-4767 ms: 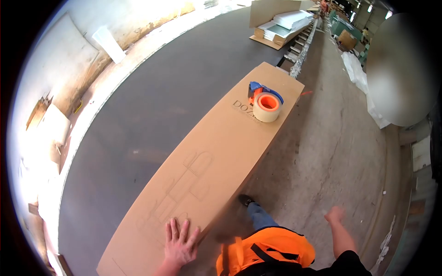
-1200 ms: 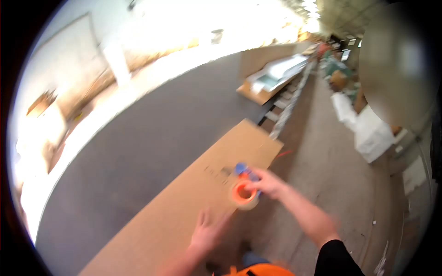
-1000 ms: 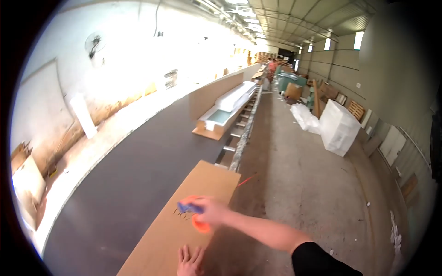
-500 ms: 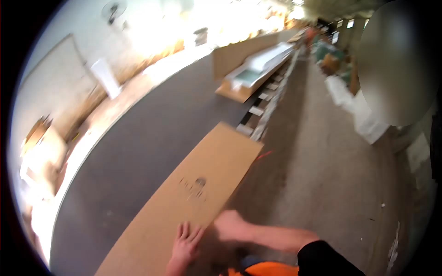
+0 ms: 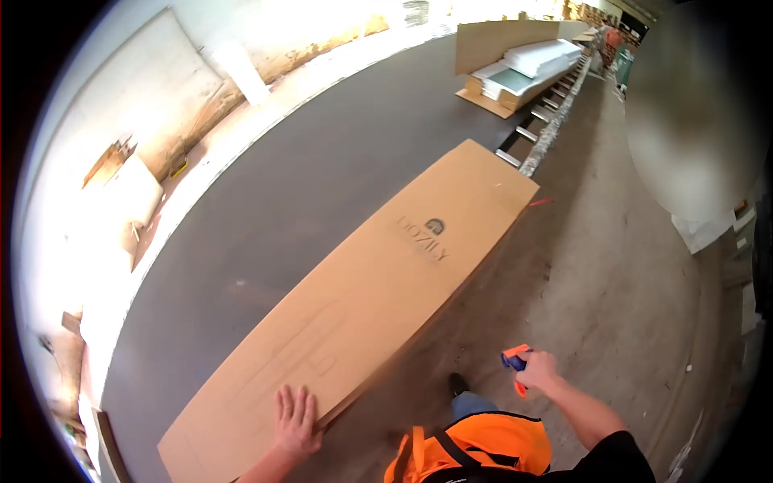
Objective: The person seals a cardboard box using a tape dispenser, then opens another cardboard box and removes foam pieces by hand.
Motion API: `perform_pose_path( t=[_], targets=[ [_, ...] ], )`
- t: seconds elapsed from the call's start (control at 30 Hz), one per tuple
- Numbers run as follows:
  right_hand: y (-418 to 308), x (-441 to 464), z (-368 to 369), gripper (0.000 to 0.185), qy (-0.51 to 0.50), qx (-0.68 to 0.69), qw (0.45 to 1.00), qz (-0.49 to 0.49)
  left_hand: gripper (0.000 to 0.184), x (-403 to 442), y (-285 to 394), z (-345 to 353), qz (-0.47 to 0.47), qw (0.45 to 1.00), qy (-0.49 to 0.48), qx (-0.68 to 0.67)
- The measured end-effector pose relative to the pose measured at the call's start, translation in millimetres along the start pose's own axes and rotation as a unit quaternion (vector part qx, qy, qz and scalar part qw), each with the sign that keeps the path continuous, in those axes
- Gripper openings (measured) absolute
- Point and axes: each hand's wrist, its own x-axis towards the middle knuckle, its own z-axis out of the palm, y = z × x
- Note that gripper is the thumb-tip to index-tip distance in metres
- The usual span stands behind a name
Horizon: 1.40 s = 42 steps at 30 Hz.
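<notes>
A long cardboard box, printed with dark lettering and a logo, lies closed on the dark grey surface. Flat on its near part rests my left hand, fingers spread, holding nothing. My right hand is out over the floor to the right of the box, wrapped round a tape dispenser with blue and orange parts. The dispenser is clear of the box, and its tape roll is mostly hidden from this angle.
Beyond the box, an open carton holds white pieces beside a roller conveyor. The dark grey surface spreads to the left. People stand far off. A white bundle lies at the right.
My right hand has picked the tape dispenser up off the box and carried it right, out over the floor. My left hand stays on the box. The view has shifted.
</notes>
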Motion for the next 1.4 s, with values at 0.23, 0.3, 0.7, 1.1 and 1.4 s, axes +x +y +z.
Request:
perform_pose_path(
  t=[0.23,0.3,0.7,1.1,1.4],
  targets=[
    [-248.8,-49.5,-89.0,0.042,0.228,0.159,0.900,-0.336,0.062,-28.7,-13.4,31.1,0.067,0.991,0.118,-0.002],
    [-320.4,-27.5,-82.8,0.048,0.227,0.134,0.875,-0.406,0.056,-26.8,-3.5,15.3,0.071,0.987,0.143,-0.014],
    [-302.1,-110.0,1.4,0.028,0.011,-0.073,0.935,-0.348,0.048,-51.6,-14.9,17.2,0.109,0.975,0.194,-0.005],
    [-309.9,-114.0,75.4,0.054,0.060,-0.069,0.958,-0.272,0.062,-61.9,-22.9,9.1,0.042,0.995,0.076,-0.056],
    [-242.0,-181.7,96.9,0.056,0.131,0.086,0.981,-0.112,0.094,-230.1,-118.7,-29.4,0.021,0.994,-0.087,0.057]
  ],
)
